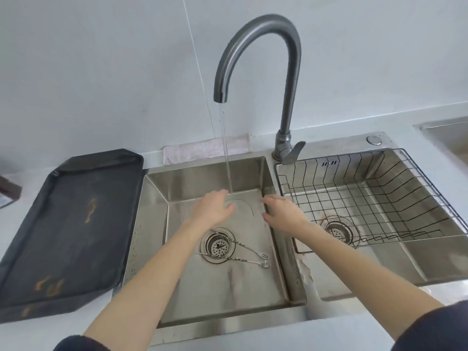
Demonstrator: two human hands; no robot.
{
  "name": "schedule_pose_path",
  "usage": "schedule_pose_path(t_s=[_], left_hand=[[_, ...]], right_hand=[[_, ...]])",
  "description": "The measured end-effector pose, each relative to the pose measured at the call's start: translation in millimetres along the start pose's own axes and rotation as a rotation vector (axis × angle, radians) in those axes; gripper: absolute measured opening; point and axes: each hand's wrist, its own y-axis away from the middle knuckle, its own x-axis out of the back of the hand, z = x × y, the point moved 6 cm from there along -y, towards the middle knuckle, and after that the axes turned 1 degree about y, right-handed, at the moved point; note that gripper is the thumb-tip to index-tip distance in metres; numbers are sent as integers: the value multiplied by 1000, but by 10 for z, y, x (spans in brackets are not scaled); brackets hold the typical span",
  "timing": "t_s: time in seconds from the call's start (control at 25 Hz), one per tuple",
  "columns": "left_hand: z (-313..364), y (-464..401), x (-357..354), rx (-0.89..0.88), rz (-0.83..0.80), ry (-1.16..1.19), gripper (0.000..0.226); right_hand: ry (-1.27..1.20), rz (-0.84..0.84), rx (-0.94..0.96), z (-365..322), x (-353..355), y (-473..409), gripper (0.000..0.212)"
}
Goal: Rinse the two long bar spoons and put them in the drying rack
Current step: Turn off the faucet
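Spanning most of the view, a double steel sink (157,198) with water running from the tall grey faucet (266,34) into the left basin. Right basin holds the wire drying rack (379,188) — nothing in it that shows. A dark tray (71,224) sits on the counter to the left, a folded cloth (202,150) behind the sink.

Both arms reach into the left basin. Left hand (214,210) is by the stream, fingers loose, holding nothing. Right hand (283,211) hovers beside it near the divider, fingers spread, also empty.

Two bar spoons (240,252) lie on the basin floor, handles crossing the drain strainer (218,245), far ends near each other toward the right — one end looks forked, one a small bowl.

Step judged: start of rinse, spoons not yet picked up. Next move calls for reaching back toward the drain and pinching the thin handles off the wet steel — likely slippery.
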Motion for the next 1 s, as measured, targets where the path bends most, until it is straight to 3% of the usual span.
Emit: schedule_pose_path(t_s=[0.24, 0.6, 0.76, 1.0], left_hand=[[550, -103, 400, -132, 165, -37, 49], [1166, -491, 1022, -207, 388, 259, 41], [1354, -705, 1252, -153, 392, 495, 44], [1568, -1012, 1342, -93, 360, 639, 41]], right_hand=[[-68, 175, -28, 274, 582, 50, 40], [-198, 411, -61, 617, 1170, -192, 31], [-283, 517, -66, 676, 1286, -327, 22], [-379, 566, -35, 840, 1373, -487, 10]])
